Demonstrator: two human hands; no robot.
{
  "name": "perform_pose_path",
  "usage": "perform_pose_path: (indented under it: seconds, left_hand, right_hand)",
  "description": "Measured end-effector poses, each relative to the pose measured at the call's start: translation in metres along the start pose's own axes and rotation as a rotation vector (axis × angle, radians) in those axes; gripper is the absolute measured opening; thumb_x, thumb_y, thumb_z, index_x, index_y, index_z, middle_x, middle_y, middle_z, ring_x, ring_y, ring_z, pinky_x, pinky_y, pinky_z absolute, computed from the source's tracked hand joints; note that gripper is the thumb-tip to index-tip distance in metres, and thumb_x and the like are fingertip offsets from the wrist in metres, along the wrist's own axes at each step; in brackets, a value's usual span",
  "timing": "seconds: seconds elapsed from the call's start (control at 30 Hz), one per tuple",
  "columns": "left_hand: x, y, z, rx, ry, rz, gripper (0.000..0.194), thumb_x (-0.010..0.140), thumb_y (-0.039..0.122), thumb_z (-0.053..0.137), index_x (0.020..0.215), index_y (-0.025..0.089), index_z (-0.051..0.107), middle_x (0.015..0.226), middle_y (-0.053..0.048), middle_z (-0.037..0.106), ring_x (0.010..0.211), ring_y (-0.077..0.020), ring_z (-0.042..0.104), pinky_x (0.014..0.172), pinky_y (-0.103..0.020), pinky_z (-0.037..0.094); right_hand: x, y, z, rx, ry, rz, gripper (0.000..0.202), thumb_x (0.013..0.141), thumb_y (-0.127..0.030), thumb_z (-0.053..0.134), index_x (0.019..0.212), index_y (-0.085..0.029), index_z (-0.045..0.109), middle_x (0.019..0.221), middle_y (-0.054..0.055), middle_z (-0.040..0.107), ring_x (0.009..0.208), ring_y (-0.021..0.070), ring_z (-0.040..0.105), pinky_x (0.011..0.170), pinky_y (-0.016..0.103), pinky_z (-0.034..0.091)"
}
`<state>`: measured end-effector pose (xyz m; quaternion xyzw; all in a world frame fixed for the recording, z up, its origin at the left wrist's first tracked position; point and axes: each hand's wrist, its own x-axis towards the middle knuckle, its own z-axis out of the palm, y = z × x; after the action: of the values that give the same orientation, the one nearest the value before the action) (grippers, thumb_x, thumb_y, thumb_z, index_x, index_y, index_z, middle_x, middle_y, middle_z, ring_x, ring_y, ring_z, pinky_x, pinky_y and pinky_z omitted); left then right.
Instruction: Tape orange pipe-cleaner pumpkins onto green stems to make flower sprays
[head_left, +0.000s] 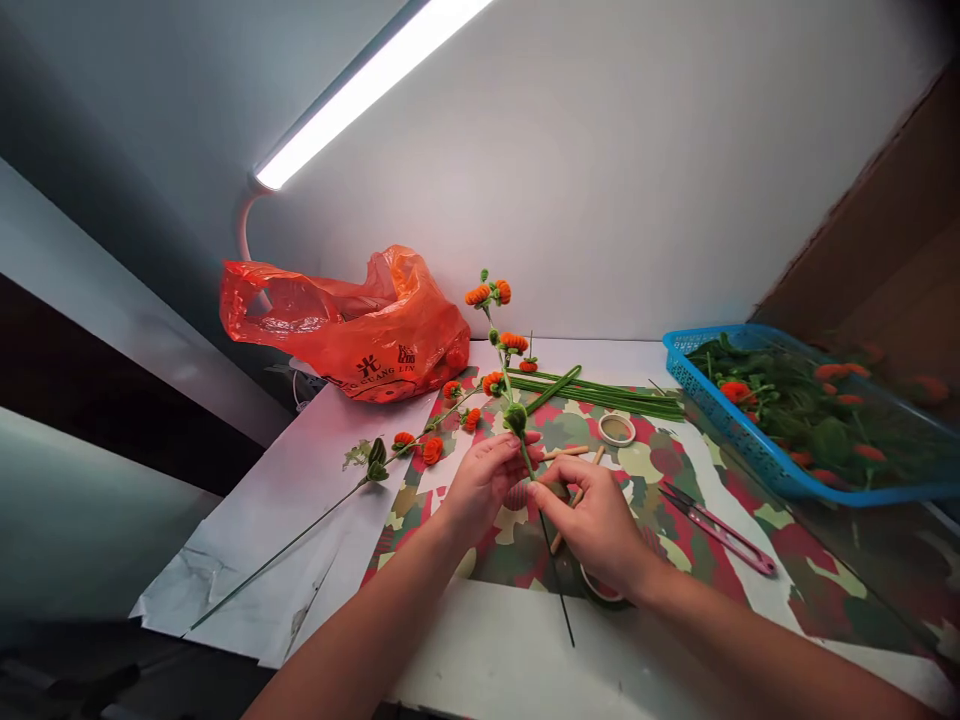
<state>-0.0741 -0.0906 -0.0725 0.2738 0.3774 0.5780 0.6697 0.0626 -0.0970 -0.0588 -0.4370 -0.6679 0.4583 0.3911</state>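
A handmade flower stem (pixel 514 418) with orange fuzzy blossoms and a green leaf cluster stands tilted in front of me. My left hand (pixel 491 475) grips its stalk just under the leaves. Lower down, my right hand (pixel 592 515) pinches the same stalk between thumb and fingers; the thin end sticks out below. Wooden sticks (pixel 566 453) lie on the mat around my right hand, partly hidden by it. A dark tape roll (pixel 600 590) shows under my right wrist. To the left rests a second orange flower stem (pixel 375 462), its long stalk reaching toward the table edge.
Green pipe cleaners (pixel 600 393) lie behind my hands near a white tape roll (pixel 616 430). Pink-handled scissors (pixel 720 530) are on the patterned mat (pixel 675 470) at right. A blue basket (pixel 780 465) holds more flowers. An orange plastic bag (pixel 352 330) sits beneath a lit lamp (pixel 375 90).
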Motion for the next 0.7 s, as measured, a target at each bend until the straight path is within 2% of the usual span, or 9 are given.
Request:
perform_pose_path:
  seconds: [0.13, 0.23, 0.4, 0.57, 0.63, 0.7]
  left_hand:
    - [0.0, 0.0, 0.0, 0.043, 0.018, 0.009, 0.021, 0.064, 0.026, 0.073, 0.076, 0.01, 0.068, 0.063, -0.003, 0.063, 0.056, -0.0084, 0.054, 0.053, -0.019, 0.039]
    - [0.001, -0.001, -0.001, 0.027, 0.014, 0.026, 0.021, 0.063, 0.027, 0.075, 0.074, 0.01, 0.067, 0.06, -0.001, 0.06, 0.053, -0.0066, 0.051, 0.051, -0.017, 0.038]
    - [-0.001, 0.002, -0.003, -0.235, -0.021, -0.01, 0.017, 0.064, 0.022, 0.074, 0.076, 0.014, 0.065, 0.063, 0.001, 0.058, 0.06, -0.0076, 0.054, 0.055, -0.017, 0.043]
    - [-0.009, 0.006, 0.001, -0.336, -0.134, -0.021, 0.015, 0.066, 0.02, 0.072, 0.08, 0.016, 0.066, 0.063, 0.002, 0.057, 0.072, -0.0108, 0.059, 0.069, -0.022, 0.048]
    - [-0.011, 0.007, 0.003, -0.277, -0.146, -0.029, 0.018, 0.066, 0.023, 0.073, 0.082, 0.017, 0.067, 0.062, 0.001, 0.058, 0.077, -0.0133, 0.06, 0.068, -0.023, 0.048]
    - [-0.012, 0.006, 0.005, -0.148, -0.121, -0.021, 0.023, 0.067, 0.03, 0.072, 0.086, 0.017, 0.068, 0.068, -0.001, 0.062, 0.078, -0.0156, 0.061, 0.062, -0.022, 0.047]
  right_hand:
    - [0.0, 0.001, 0.001, 0.033, 0.0, 0.028, 0.016, 0.073, -0.021, 0.058, 0.057, -0.016, 0.06, 0.057, -0.001, 0.054, 0.057, 0.0122, 0.048, 0.055, 0.025, 0.038]
    - [0.003, 0.001, -0.001, 0.151, -0.1, 0.11, 0.016, 0.075, -0.027, 0.059, 0.064, -0.016, 0.064, 0.061, 0.0, 0.057, 0.055, 0.0123, 0.049, 0.055, 0.026, 0.038]
    - [0.01, 0.007, -0.005, 0.503, -0.321, 0.22, 0.023, 0.073, -0.035, 0.065, 0.065, -0.013, 0.067, 0.063, 0.002, 0.057, 0.061, 0.012, 0.048, 0.06, 0.026, 0.035]
    - [0.008, 0.016, 0.002, 0.985, -0.503, 0.466, 0.019, 0.066, -0.032, 0.071, 0.065, -0.014, 0.067, 0.061, -0.001, 0.051, 0.056, 0.0085, 0.042, 0.059, 0.025, 0.032]
    - [0.006, 0.017, 0.004, 1.046, -0.507, 0.487, 0.019, 0.064, -0.032, 0.072, 0.063, -0.014, 0.066, 0.06, -0.001, 0.049, 0.055, 0.0084, 0.042, 0.059, 0.025, 0.033]
    - [0.006, 0.017, 0.004, 0.931, -0.438, 0.417, 0.021, 0.065, -0.033, 0.072, 0.064, -0.013, 0.066, 0.058, -0.001, 0.049, 0.055, 0.0087, 0.042, 0.057, 0.024, 0.031]
